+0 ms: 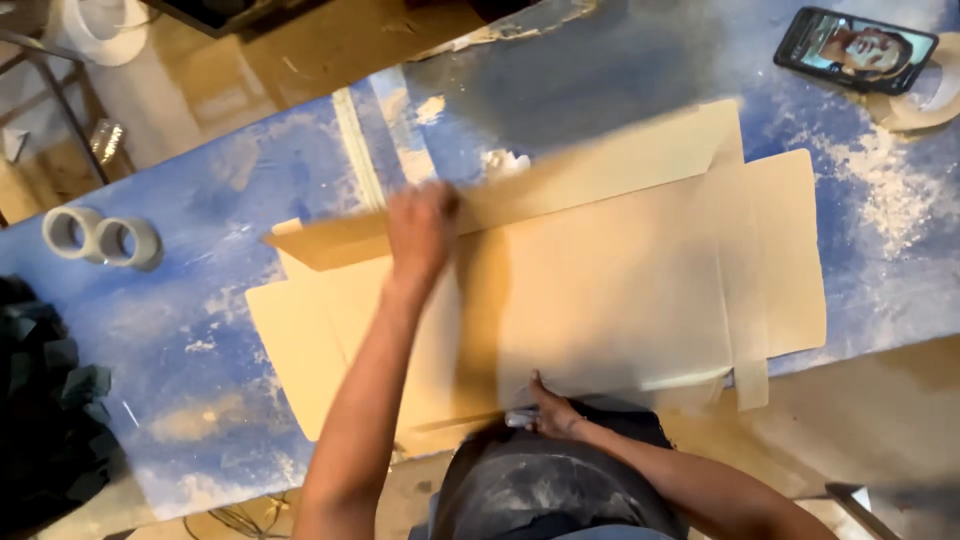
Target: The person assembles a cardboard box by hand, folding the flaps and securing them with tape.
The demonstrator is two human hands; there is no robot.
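Blue table, tape rolls (left), phone

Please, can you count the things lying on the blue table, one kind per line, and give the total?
Flat cardboard sheet, under the left hand and right hand: 1
Tape rolls at the left: 2
Tape roll at the far right: 1
Phone: 1
Total: 5

The cardboard was pale tan. The bench was blue, mottled with white patches. Two tape rolls were off-white; the phone was black-edged.
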